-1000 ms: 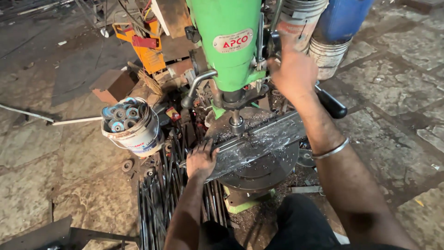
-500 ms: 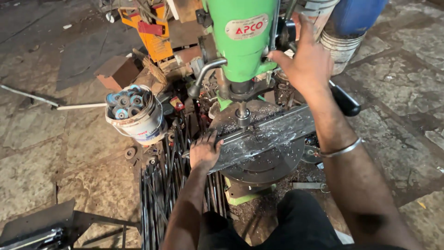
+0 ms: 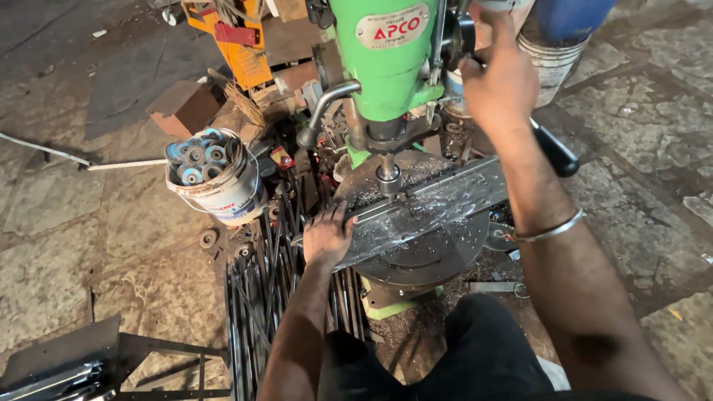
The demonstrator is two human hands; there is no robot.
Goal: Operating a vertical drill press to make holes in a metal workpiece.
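Low in the frame's centre, the left hand (image 3: 327, 236) presses flat on the long grey metal strip (image 3: 427, 210) lying across the round drill table (image 3: 423, 256). The chuck (image 3: 388, 177) now sits lower, nearly on the strip. Upper right, the right hand (image 3: 499, 82) has climbed, gripping the feed lever (image 3: 553, 148). An oval red-and-white label (image 3: 391, 27) marks the green drill head (image 3: 382, 56).

A metal bar (image 3: 427, 212) is laid across the round table (image 3: 423, 252) of the drill press (image 3: 386, 67), directly under the drill chuck (image 3: 388, 174). A bucket (image 3: 215, 186) filled with discs is set left of the table. Thin rods (image 3: 260, 297) are piled on the floor between them.
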